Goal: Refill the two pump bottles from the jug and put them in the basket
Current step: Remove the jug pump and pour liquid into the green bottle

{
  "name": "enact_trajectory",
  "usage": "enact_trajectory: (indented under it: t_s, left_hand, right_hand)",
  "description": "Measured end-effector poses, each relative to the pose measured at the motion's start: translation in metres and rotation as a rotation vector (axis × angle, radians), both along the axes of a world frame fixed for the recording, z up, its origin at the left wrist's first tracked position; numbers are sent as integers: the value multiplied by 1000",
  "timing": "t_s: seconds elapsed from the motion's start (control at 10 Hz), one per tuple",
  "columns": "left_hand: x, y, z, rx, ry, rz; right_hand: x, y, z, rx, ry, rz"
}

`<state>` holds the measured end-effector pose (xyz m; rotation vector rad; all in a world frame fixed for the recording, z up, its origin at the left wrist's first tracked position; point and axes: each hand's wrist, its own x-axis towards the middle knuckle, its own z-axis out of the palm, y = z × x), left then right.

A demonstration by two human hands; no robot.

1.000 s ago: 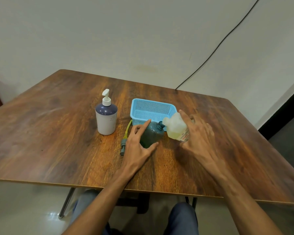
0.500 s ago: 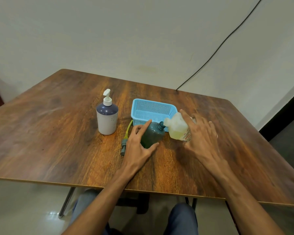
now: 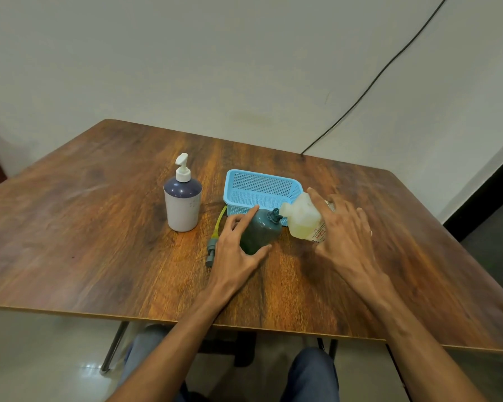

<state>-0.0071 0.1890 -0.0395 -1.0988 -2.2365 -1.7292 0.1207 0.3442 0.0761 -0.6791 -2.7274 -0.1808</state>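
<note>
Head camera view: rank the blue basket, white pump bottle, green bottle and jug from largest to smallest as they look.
1. blue basket
2. white pump bottle
3. green bottle and jug: these look alike, and the left hand and right hand partly cover them, so unranked.

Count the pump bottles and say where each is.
2. The white and navy bottle stands upright left of the blue basket. The dark green bottle, pump head off, is in front of the basket, held by the left hand. None looks hidden.
</note>
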Motion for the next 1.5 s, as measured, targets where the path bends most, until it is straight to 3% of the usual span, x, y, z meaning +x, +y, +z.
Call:
enact_trajectory:
  t_s: [1.5]
  left_hand:
    - [0, 0, 0, -2, -7, -2]
  right_hand:
    - [-1, 5, 3, 25, -25, -7]
